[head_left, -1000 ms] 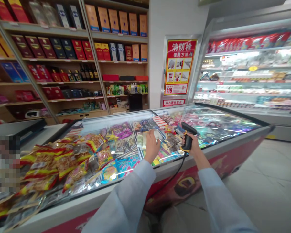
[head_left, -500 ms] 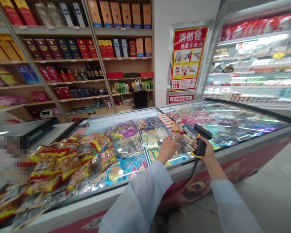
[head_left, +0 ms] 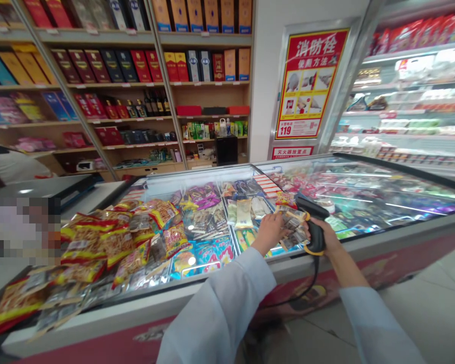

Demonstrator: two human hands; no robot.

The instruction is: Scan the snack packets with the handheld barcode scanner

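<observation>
My right hand is wrapped round the handle of a black and yellow barcode scanner, its head pointing up and left. A cable hangs from the grip. My left hand has its fingers closed on the near edge of a brown and clear snack packet, just left of the scanner. A small red and yellow snack packet lies behind it on the freezer's glass. Part of the brown packet is hidden by the scanner and my fingers.
A chest freezer with frozen packs under glass runs across the front. Red and yellow snack bags are piled on its left end. Shelves of boxes stand behind, with a lit fridge at right. A person's sleeve shows at far left.
My left hand has closed on the brown packet and lifted it slightly towards the scanner. The scanner has moved a little left and turned. The whole view has shifted.
</observation>
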